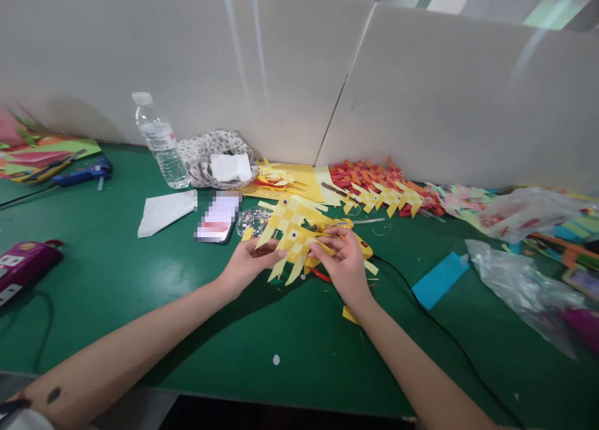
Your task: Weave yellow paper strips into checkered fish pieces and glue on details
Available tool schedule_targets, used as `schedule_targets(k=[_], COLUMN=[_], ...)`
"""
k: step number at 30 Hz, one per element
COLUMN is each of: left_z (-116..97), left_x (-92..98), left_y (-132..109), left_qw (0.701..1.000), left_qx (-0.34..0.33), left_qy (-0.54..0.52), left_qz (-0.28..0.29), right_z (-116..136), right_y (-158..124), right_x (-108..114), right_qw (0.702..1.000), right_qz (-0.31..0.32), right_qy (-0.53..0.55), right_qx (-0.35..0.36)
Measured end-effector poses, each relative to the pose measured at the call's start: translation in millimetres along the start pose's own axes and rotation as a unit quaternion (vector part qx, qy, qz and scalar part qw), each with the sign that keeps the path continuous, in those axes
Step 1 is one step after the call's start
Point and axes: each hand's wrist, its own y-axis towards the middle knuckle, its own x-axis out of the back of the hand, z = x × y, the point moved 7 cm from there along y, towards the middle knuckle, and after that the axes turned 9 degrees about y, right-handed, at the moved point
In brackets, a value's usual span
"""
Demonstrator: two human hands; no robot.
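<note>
Both my hands hold a yellow woven paper fish (pixel 296 238) above the table, its checkered strips ending in pointed tails and a dark round eye showing. My left hand (pixel 255 261) pinches its left side between thumb and fingers. On the right edge, my right hand (pixel 344 261) grips it with thumb and fingertips. Just behind lies a yellow glue gun (pixel 362 244), partly hidden by my right hand. A clear round dish (pixel 253 221) of small beads or eyes sits beyond my left hand. Red-handled scissors or pliers (pixel 321 275) show in part beneath the fish.
A phone (pixel 218 218), a white paper (pixel 167 211) and a water bottle (pixel 161 143) stand left of the hands. Red and yellow woven paper fish (pixel 374 190) line the partition. A black cord (pixel 437 317) crosses the right side near blue paper (pixel 440 280). A blue glue gun (pixel 84 173) lies far left.
</note>
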Motion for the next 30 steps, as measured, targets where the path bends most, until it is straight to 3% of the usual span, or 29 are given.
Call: schedule_targets(k=[5,10,13,16,18,21,30], left_z=[1.8,4.8,4.0,1.4,-0.6,-0.5,5.1], left_x=[-14.4,-13.8,-6.9,1.6,6.3,10.4,11.2], left_y=[-0.9,-0.4,0.8,2.1,3.5,6.8,10.8], left_qw=[0.996,0.994,0.997,1.0,1.0,0.999,0.999], left_qx=[0.008,-0.011,-0.006,0.008,0.004,-0.009,-0.006], left_qy=[0.004,0.076,0.068,0.017,-0.013,-0.035,-0.035], left_qz=[0.086,0.084,0.046,-0.003,-0.027,-0.039,-0.038], right_z=[-4.3,-1.9,7.6,12.6,4.3,-8.5,-1.9], right_y=[-1.4,-4.3,8.9,25.2,36.5,44.5,41.1], right_x=[-6.0,-16.2,9.5,46.5,62.9,77.4,84.3], right_qw=[0.999,0.997,0.992,0.934,0.909,0.909,0.89], right_qz=[0.019,0.066,-0.017,-0.122,-0.123,-0.12,-0.142], right_qy=[0.023,-0.002,-0.109,-0.311,-0.385,-0.398,-0.431], right_qx=[-0.029,-0.03,0.059,0.125,0.097,0.027,-0.042])
